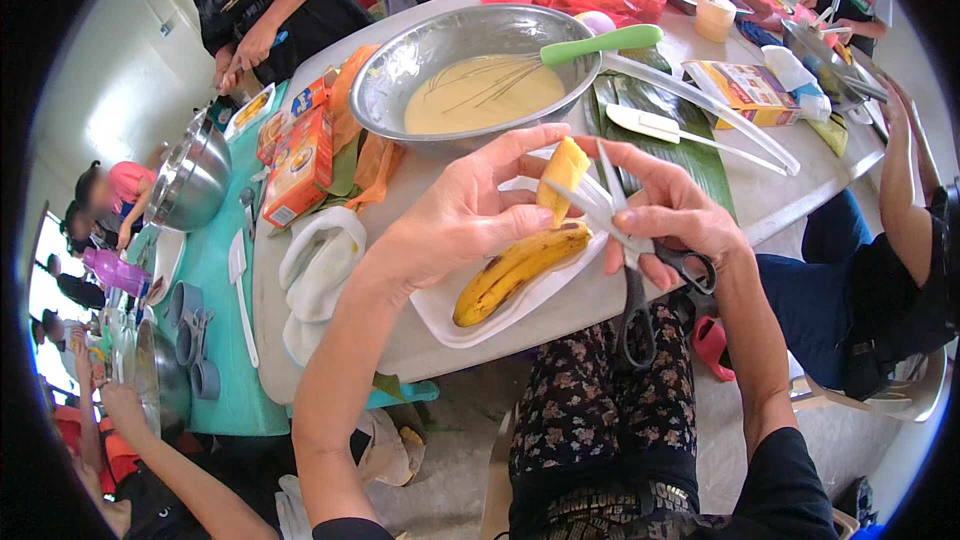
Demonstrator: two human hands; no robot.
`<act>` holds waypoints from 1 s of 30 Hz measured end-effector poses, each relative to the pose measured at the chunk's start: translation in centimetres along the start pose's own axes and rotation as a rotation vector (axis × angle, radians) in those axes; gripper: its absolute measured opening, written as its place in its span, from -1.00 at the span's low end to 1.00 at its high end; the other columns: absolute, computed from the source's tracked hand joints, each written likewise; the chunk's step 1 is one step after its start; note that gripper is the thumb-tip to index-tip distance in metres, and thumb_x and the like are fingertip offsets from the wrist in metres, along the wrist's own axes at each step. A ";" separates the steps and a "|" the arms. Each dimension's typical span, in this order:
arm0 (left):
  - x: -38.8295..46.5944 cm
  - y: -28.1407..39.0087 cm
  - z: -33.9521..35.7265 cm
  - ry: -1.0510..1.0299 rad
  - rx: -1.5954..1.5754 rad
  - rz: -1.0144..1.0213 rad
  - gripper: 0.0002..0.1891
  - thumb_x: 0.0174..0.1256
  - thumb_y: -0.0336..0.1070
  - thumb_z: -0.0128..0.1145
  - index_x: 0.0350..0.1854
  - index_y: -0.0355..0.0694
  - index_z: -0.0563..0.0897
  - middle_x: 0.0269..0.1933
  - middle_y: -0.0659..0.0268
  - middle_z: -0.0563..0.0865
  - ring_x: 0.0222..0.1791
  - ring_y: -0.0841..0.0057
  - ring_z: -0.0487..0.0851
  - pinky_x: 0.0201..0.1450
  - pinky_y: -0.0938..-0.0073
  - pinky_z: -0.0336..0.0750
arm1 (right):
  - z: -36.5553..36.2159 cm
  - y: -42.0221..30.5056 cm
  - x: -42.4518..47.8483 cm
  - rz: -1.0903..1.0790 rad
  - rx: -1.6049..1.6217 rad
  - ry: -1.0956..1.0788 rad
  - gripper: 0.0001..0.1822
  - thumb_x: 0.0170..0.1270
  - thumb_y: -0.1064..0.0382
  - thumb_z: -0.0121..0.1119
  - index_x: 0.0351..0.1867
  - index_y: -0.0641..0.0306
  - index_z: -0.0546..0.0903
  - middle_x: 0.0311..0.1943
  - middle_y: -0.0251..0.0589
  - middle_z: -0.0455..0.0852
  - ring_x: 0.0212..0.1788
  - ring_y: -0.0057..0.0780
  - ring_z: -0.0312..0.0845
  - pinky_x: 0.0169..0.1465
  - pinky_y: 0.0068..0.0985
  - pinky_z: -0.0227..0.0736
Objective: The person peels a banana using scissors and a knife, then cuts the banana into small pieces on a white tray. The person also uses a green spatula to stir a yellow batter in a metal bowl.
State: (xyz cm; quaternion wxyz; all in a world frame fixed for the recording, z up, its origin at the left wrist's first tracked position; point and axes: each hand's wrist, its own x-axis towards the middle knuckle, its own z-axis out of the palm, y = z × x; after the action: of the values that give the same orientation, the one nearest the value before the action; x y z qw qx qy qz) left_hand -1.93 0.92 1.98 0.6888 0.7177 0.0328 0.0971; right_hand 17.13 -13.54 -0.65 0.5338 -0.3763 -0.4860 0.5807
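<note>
My left hand (480,202) pinches a piece of peeled yellow fruit (561,176), perhaps banana, upright between thumb and fingers. In my right hand (667,202) is a pair of scissors (637,247) with dark handles. Its blades are spread, and one lies against the fruit piece. Below both hands, an unpeeled banana (517,274) with brown spots rests on a white foam tray (442,319). Beyond them stands a large steel bowl (367,105) of pale yellow batter (480,97), with a green-handled whisk (600,43) leaning in it.
Left of the bowl are orange cartons (300,169) and a white cloth (322,262). A spatula (645,122) lies on banana leaves (660,79) to the right. Steel bowls (191,172) stand on a teal table (225,360). Other people work around the tables.
</note>
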 end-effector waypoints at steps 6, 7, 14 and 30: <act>0.1 0.1 0.0 0.059 -0.212 -0.016 -0.34 0.17 -0.40 0.05 0.37 -0.24 0.16 0.15 0.11 0.46 0.08 0.37 0.57 0.20 0.43 0.40 | 0.6 0.1 0.1 -0.088 0.111 0.178 -0.24 0.19 0.32 0.11 0.38 0.32 0.03 -0.54 0.01 0.67 -0.86 -0.55 0.42 -0.82 -0.75 0.29; 0.1 0.0 -0.1 0.082 -0.278 -0.013 -0.33 0.17 -0.38 0.06 0.37 -0.24 0.17 0.14 0.11 0.47 0.07 0.39 0.57 0.18 0.43 0.41 | 0.6 0.1 0.1 -0.103 0.119 0.203 -0.25 0.19 0.32 0.10 0.38 0.32 0.03 -0.54 0.00 0.67 -0.86 -0.55 0.41 -0.82 -0.76 0.28; 0.1 -0.9 -0.8 0.131 0.304 -0.045 -0.50 0.27 -0.47 0.00 0.29 -0.29 0.29 0.11 0.17 0.50 0.01 0.48 0.57 0.04 0.48 0.48 | -0.4 0.3 0.0 -0.161 0.146 0.168 -0.40 0.32 0.33 -0.01 0.35 0.30 0.11 -0.42 0.01 0.68 -0.77 -0.58 0.49 -0.76 -0.77 0.30; -1.0 0.2 -0.2 0.006 0.897 -0.043 -0.63 0.16 -0.32 0.20 0.03 -0.30 0.56 -0.17 0.10 0.66 -0.25 0.42 0.65 -0.18 0.50 0.57 | -0.5 0.8 0.2 -0.037 0.103 0.237 -0.70 0.31 0.29 0.02 0.01 0.41 0.44 -0.39 -0.02 0.69 -0.72 -0.60 0.50 -0.71 -0.74 0.37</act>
State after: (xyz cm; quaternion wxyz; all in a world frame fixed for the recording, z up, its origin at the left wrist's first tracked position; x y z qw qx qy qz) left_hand -3.01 0.92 2.11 0.3111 0.9443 0.0887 0.0609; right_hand 17.37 -13.25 -1.49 0.6169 -0.4054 -0.3960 0.5462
